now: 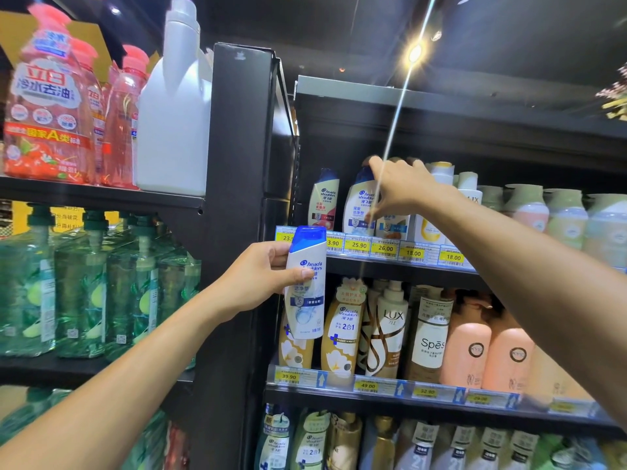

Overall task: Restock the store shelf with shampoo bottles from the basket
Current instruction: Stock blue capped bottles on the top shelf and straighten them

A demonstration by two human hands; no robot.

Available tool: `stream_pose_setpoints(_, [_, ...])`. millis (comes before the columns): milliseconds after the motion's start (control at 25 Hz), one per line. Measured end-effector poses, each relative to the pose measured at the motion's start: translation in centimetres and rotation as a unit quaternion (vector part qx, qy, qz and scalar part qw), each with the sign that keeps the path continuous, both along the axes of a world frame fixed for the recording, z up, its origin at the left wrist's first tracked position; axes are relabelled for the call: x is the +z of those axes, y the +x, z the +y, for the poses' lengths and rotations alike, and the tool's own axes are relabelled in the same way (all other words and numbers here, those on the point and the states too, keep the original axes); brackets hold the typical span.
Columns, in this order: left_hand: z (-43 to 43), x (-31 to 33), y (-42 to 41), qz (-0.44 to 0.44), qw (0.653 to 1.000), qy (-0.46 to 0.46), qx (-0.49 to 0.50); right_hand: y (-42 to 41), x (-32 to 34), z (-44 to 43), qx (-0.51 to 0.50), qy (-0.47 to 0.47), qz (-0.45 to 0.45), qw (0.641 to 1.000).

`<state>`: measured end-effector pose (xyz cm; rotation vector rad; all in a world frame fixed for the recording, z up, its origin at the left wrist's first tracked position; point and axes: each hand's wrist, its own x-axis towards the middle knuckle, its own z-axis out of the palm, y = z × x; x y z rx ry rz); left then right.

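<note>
My left hand grips a white shampoo bottle with a blue cap, upright, in front of the dark shelf post and below the top shelf's price rail. My right hand reaches to the top shelf and holds the top of a white and blue shampoo bottle standing there. Left of it stands another shampoo bottle with a red label. The basket is out of view.
The top shelf holds more bottles to the right. The middle shelf carries gold, brown and pink bottles. Left of the dark post stand red detergent bottles, a white jug and green bottles.
</note>
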<state>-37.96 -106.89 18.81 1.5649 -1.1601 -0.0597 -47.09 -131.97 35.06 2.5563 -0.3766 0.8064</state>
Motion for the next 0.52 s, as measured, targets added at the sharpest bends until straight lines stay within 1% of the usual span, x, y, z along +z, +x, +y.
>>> stream_pose_setpoints(80, [0.0,0.1,0.0,0.002,1.0,0.001,0.003,-0.1,0.1,0.0,-0.004,-0.016,0.001,1.0])
stream_pose_setpoints(160, [0.0,0.1,0.0,0.003,1.0,0.003,0.001,-0.7,0.5,0.2,0.001,-0.039,-0.018,0.999])
stream_pose_setpoints(240, [0.0,0.3,-0.2,0.004,1.0,0.0,-0.005,-1.8,0.8,0.9,0.048,-0.055,-0.059,0.996])
stream_pose_setpoints(280, [-0.1,0.4,-0.4,0.004,1.0,-0.003,-0.012,-2.6,1.0,1.4,0.093,-0.038,-0.079,0.992])
stream_pose_setpoints(320, [-0.2,0.7,-0.6,0.004,1.0,-0.006,-0.021,-3.3,1.1,2.1,0.144,0.009,-0.087,0.986])
stream_pose_setpoints(360, [-0.4,1.0,-0.9,0.003,1.0,-0.008,-0.03,-4.1,1.1,2.9,0.188,0.082,-0.074,0.976])
stream_pose_setpoints(400, [-0.7,1.5,-1.1,0.001,0.999,-0.01,-0.034,-4.8,1.0,3.7,0.219,0.16,-0.038,0.962])
stream_pose_setpoints(440, [-1.1,2.0,-1.3,0.0,0.999,-0.012,-0.035,-5.5,1.0,4.4,0.243,0.219,0.007,0.945])
stream_pose_setpoints(520, [-2.0,3.4,-1.8,0.0,0.999,-0.022,-0.04,-6.6,1.0,5.0,0.268,0.275,0.082,0.92])
